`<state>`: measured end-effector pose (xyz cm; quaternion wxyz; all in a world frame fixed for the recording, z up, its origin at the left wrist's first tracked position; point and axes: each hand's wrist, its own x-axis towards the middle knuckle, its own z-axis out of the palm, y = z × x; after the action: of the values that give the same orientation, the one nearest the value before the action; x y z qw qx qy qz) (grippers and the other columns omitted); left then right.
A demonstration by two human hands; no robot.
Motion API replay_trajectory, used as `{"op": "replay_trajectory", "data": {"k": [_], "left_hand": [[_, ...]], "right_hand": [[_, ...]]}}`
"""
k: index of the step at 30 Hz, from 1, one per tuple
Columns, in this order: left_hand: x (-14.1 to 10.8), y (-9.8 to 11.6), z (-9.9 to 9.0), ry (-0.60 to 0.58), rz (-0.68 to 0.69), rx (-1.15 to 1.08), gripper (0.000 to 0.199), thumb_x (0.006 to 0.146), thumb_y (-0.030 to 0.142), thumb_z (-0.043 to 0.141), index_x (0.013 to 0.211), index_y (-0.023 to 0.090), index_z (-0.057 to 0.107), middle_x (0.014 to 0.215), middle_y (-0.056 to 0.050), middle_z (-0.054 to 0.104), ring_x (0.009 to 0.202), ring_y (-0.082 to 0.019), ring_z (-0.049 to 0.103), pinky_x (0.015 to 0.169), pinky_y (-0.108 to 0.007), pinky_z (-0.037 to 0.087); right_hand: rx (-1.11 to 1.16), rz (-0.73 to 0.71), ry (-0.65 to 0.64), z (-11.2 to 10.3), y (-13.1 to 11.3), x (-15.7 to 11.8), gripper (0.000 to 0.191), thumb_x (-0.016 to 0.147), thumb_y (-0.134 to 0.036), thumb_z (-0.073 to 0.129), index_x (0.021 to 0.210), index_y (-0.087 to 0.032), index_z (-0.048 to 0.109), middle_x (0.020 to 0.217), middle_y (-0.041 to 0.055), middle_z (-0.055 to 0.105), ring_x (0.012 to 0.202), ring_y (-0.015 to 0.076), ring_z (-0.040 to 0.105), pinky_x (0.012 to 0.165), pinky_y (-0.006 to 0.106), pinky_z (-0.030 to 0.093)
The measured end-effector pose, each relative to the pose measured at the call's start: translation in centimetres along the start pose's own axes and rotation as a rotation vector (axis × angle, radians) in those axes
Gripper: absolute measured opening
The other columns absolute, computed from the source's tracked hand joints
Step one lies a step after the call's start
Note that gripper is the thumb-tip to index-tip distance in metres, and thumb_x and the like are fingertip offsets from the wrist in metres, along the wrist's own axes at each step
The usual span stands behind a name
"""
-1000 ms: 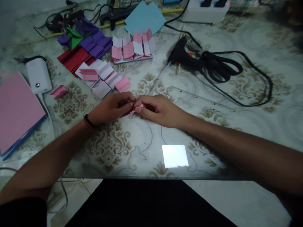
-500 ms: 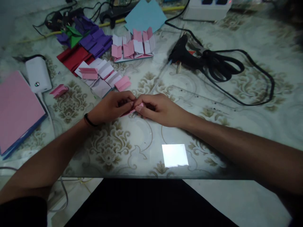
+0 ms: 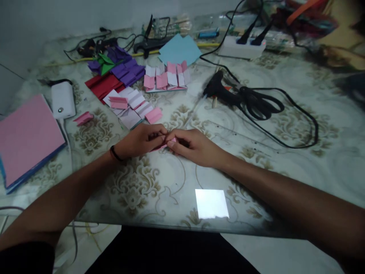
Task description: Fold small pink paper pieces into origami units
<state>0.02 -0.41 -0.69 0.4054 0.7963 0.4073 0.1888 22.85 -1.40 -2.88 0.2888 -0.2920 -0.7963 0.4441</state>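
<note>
Between my two hands is a small strip of folded pink paper [image 3: 172, 140], mostly covered by the fingers. My left hand [image 3: 143, 140] pinches its left end, thumb and fingertips closed. Touching it, my right hand [image 3: 194, 146] grips the other end with thumb against forefinger. Just beyond lies a cluster of white and pink folded papers [image 3: 131, 110]. A loose folded pink piece [image 3: 84, 118] rests to the left. Farther back stands a row of pink and white folded papers [image 3: 168, 78].
A pink paper stack [image 3: 31, 139] and a white power bank [image 3: 63, 99] lie left. Purple [image 3: 128, 72] and red folded papers [image 3: 104, 85] and light blue sheets [image 3: 179, 49] are behind. Right are a glue gun [image 3: 221, 91], scissors [image 3: 261, 102], a clear ruler [image 3: 242, 137] and a power strip [image 3: 242, 48].
The camera view has tilted up, so everything sits lower in the picture and more of the table's back shows. Both hands keep their pinch on the pink paper.
</note>
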Motion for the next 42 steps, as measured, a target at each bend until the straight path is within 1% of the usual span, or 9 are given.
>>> {"op": "replay_trajectory", "data": {"k": [7, 13, 17, 20, 23, 28, 36, 39, 42], "left_hand": [[-0.11, 0.03, -0.04, 0.007, -0.005, 0.011, 0.019, 0.094, 0.032, 0.061, 0.090, 0.016, 0.069, 0.064, 0.005, 0.062, 0.060, -0.008, 0.050, 0.059, -0.020, 0.037], [-0.09, -0.17, 0.01, 0.005, 0.005, 0.012, 0.021, 0.095, 0.034, 0.061, 0.094, 0.015, 0.070, 0.071, 0.003, 0.068, 0.063, -0.009, 0.056, 0.062, -0.021, 0.041], [-0.10, -0.12, 0.04, 0.003, -0.005, 0.018, 0.022, 0.095, 0.034, 0.061, 0.094, 0.015, 0.070, 0.067, 0.004, 0.065, 0.060, -0.008, 0.053, 0.060, -0.021, 0.038], [-0.13, -0.09, 0.05, 0.001, -0.018, 0.018, 0.022, 0.095, 0.034, 0.060, 0.095, 0.015, 0.071, 0.069, 0.003, 0.067, 0.061, -0.009, 0.053, 0.060, -0.021, 0.039], [-0.12, -0.07, 0.04, 0.007, -0.012, 0.020, 0.021, 0.095, 0.033, 0.060, 0.095, 0.016, 0.072, 0.070, 0.003, 0.068, 0.063, -0.009, 0.054, 0.062, -0.021, 0.040], [-0.10, -0.10, 0.01, 0.001, -0.009, -0.002, 0.019, 0.095, 0.032, 0.060, 0.093, 0.016, 0.071, 0.066, 0.004, 0.063, 0.060, -0.008, 0.051, 0.059, -0.020, 0.038], [-0.14, -0.16, -0.05, -0.005, -0.010, -0.005, 0.020, 0.095, 0.032, 0.059, 0.095, 0.016, 0.072, 0.072, 0.003, 0.067, 0.064, -0.009, 0.054, 0.062, -0.020, 0.041], [-0.13, -0.06, -0.09, -0.002, -0.011, -0.001, 0.020, 0.095, 0.032, 0.060, 0.094, 0.016, 0.072, 0.069, 0.004, 0.065, 0.062, -0.008, 0.052, 0.061, -0.020, 0.039], [-0.14, -0.06, -0.09, -0.004, -0.008, -0.012, 0.020, 0.095, 0.032, 0.061, 0.094, 0.016, 0.072, 0.068, 0.004, 0.065, 0.061, -0.008, 0.052, 0.059, -0.019, 0.038]], "right_hand": [[-0.001, -0.012, 0.000, 0.10, -0.08, 0.13, 0.027, 0.105, -0.038, 0.057, 0.093, -0.016, 0.068, 0.066, -0.0036, 0.057, 0.059, 0.0091, 0.047, 0.058, 0.020, 0.034], [0.011, 0.016, -0.004, 0.04, -0.19, 0.11, 0.028, 0.104, -0.039, 0.057, 0.092, -0.016, 0.068, 0.066, -0.0036, 0.057, 0.059, 0.0092, 0.047, 0.058, 0.020, 0.035], [0.007, 0.031, -0.008, 0.07, -0.20, 0.09, 0.029, 0.104, -0.039, 0.056, 0.092, -0.016, 0.068, 0.067, -0.0031, 0.058, 0.059, 0.0090, 0.047, 0.057, 0.020, 0.034], [0.008, 0.023, -0.005, 0.14, -0.23, 0.11, 0.029, 0.104, -0.039, 0.056, 0.092, -0.016, 0.068, 0.067, -0.0030, 0.058, 0.059, 0.0090, 0.047, 0.057, 0.020, 0.034], [0.018, 0.021, -0.002, 0.15, -0.30, 0.14, 0.030, 0.104, -0.040, 0.056, 0.092, -0.016, 0.069, 0.065, -0.0035, 0.057, 0.058, 0.0088, 0.046, 0.056, 0.020, 0.033], [0.015, 0.016, 0.001, 0.08, -0.36, 0.19, 0.027, 0.104, -0.037, 0.056, 0.092, -0.016, 0.069, 0.063, -0.0047, 0.053, 0.057, 0.0085, 0.044, 0.056, 0.020, 0.032], [0.018, -0.018, 0.007, 0.09, -0.18, 0.19, 0.026, 0.104, -0.035, 0.057, 0.093, -0.015, 0.070, 0.066, -0.0036, 0.058, 0.059, 0.0088, 0.047, 0.058, 0.020, 0.034], [0.016, -0.019, 0.004, 0.05, -0.19, 0.20, 0.026, 0.104, -0.035, 0.056, 0.093, -0.016, 0.069, 0.064, -0.0039, 0.057, 0.059, 0.0093, 0.046, 0.058, 0.021, 0.033], [0.012, -0.005, -0.002, 0.04, -0.16, 0.20, 0.027, 0.104, -0.037, 0.056, 0.094, -0.016, 0.070, 0.065, -0.0033, 0.058, 0.058, 0.0096, 0.046, 0.058, 0.021, 0.034]]}}
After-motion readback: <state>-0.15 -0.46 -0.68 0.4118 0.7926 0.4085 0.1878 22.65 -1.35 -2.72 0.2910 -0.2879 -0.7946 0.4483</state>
